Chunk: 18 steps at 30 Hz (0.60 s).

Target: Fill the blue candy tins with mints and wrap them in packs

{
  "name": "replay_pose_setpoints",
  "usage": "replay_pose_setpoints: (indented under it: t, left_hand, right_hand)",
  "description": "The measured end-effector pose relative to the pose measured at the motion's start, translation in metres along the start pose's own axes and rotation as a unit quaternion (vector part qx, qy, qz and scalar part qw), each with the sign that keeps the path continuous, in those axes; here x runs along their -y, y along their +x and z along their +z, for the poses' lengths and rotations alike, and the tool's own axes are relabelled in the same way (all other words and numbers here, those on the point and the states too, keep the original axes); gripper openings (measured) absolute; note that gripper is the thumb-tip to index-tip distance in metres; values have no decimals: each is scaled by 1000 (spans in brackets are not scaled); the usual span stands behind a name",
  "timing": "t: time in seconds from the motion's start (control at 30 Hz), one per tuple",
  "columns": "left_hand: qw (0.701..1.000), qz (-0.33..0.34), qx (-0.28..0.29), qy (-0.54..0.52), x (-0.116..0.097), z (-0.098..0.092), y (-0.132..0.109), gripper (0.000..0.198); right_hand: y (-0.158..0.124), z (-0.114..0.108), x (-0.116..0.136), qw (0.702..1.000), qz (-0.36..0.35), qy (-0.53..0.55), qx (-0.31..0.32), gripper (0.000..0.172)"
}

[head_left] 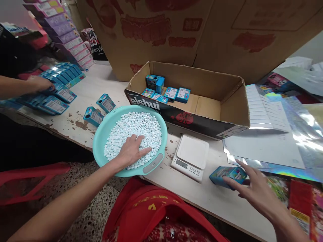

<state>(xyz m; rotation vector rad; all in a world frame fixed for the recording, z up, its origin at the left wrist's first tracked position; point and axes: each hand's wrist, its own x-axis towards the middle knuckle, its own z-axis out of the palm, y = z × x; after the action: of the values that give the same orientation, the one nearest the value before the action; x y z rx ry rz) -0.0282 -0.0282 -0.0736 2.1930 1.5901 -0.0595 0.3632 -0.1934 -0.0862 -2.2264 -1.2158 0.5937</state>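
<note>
My left hand [131,150] rests on small white pellet-like candies [136,122] in a turquoise plastic basin [99,148]. Its fingers are spread, some partly sunk among the pieces. On the right, my right hand [254,186] is at a small blue printed box [222,173] on the table. Thumb and index finger are wide apart, the thumb overlapping the box's near face; whether it presses on it I cannot tell. Between basin and box lies a white kitchen scale [193,153] with nothing on its plate.
Behind the scale, an open cardboard carton [186,116] holds several blue boxes. Two blue boxes [93,116] stand left of the basin. At far left a co-worker's hand [39,83] touches rows of blue boxes. White sheets [264,148] and colourful packets [300,201] lie at right.
</note>
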Motion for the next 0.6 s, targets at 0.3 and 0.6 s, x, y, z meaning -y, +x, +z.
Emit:
replay_pose_setpoints:
  t: [0.3, 0.6]
  left_hand:
    - [998, -8, -15, -67, 1, -1, 12, 30]
    - [831, -178, 13, -527, 11, -20, 10, 15]
  right_hand:
    - [5, -8, -38, 972, -26, 133, 193, 86]
    - [4, -7, -44, 944, 25, 174, 278, 94]
